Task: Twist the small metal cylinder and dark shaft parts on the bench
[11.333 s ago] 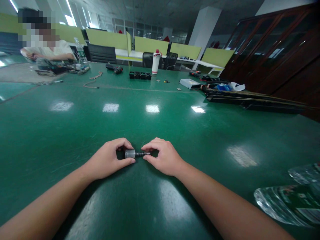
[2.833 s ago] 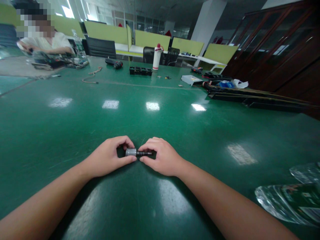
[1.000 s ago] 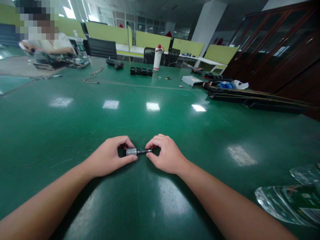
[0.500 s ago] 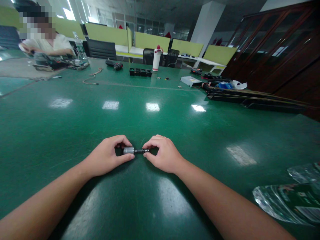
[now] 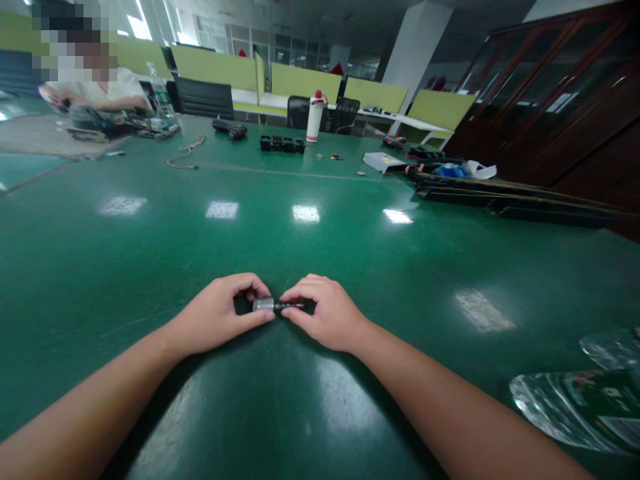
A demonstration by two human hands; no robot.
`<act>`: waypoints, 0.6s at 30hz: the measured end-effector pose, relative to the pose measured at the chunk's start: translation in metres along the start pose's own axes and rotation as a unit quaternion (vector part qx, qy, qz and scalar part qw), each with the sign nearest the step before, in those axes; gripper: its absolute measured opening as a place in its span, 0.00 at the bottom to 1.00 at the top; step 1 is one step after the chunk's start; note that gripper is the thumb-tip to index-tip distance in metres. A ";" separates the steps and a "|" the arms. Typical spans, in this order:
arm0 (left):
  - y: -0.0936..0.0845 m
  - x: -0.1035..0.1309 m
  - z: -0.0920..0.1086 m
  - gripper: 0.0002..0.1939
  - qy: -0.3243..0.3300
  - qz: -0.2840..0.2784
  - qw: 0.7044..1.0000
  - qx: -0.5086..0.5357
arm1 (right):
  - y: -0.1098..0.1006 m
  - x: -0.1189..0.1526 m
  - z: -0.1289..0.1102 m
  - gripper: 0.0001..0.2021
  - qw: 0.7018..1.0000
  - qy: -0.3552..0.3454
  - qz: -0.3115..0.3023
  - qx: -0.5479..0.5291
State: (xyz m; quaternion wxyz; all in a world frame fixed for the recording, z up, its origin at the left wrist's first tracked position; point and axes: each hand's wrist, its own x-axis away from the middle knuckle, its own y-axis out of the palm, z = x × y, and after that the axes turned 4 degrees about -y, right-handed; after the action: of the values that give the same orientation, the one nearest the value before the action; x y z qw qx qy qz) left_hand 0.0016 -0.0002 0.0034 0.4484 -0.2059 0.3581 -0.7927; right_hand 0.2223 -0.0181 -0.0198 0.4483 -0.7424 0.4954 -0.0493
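Now, left hand (image 5: 216,316): silver cylinder (image 5: 263,305) is being gripped at the green table (image 5: 260,240).
Right hand (image 5: 329,313): its dark rod (image 5: 296,305) is being pinched by fingers.
Rod step: maybe being slid or turned.
Next grip: steadiness is probably being needed.

No lettering, brand or number can be read. The clear plastic bottle (image 5: 537,400) lying at the right edge bears a green label (image 5: 587,393) with a small reddish patch of print and a pale panel (image 5: 623,425) crossed by fine lines like a barcode, all too blurred to make out. Far back, a red diamond-shaped sign (image 5: 337,69) and a smaller red one (image 5: 242,53) show no legible characters, and any print on the white flask (image 5: 314,120) with a red cap is too small to tell.
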 end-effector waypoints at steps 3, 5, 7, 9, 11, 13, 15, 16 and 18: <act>0.000 0.000 0.000 0.13 -0.001 0.000 1.000 -0.013 | 0.000 0.000 0.000 0.05 1.000 0.001 -0.002 0.002; 0.000 -0.001 0.001 0.13 -0.002 -0.001 1.000 -0.019 | 0.000 0.000 0.000 0.05 1.000 0.003 -0.005 0.003; -0.001 -0.001 0.001 0.14 -0.003 -0.002 1.000 -0.023 | 0.000 0.000 0.000 0.06 1.000 0.004 -0.009 0.004; -0.001 -0.001 0.001 0.14 -0.002 -0.004 1.000 -0.024 | 0.001 0.000 0.000 0.06 1.000 0.004 -0.012 0.007; -0.001 -0.001 0.001 0.13 -0.001 -0.004 1.000 -0.025 | 0.001 0.000 0.000 0.06 1.000 0.003 -0.014 0.010; -0.001 -0.001 0.001 0.13 -0.001 -0.002 1.000 -0.025 | 0.001 0.000 0.000 0.07 1.000 0.004 -0.016 0.013; -0.001 0.000 0.000 0.13 -0.001 0.000 1.000 -0.024 | 0.002 0.000 0.000 0.07 1.000 0.007 -0.020 0.015; 0.000 0.000 0.000 0.13 -0.001 -0.001 1.000 -0.024 | 0.002 0.000 0.000 0.07 1.000 0.008 -0.022 0.016; 0.000 0.000 0.000 0.13 0.001 -0.002 1.000 -0.023 | 0.001 0.000 0.000 0.08 0.999 0.009 -0.026 0.018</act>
State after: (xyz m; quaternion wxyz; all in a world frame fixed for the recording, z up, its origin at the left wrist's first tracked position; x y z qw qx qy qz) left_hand 0.0012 -0.0003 0.0033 0.4414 -0.2162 0.3758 -0.7857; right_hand 0.2212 -0.0187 -0.0207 0.4553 -0.7466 0.4790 -0.0767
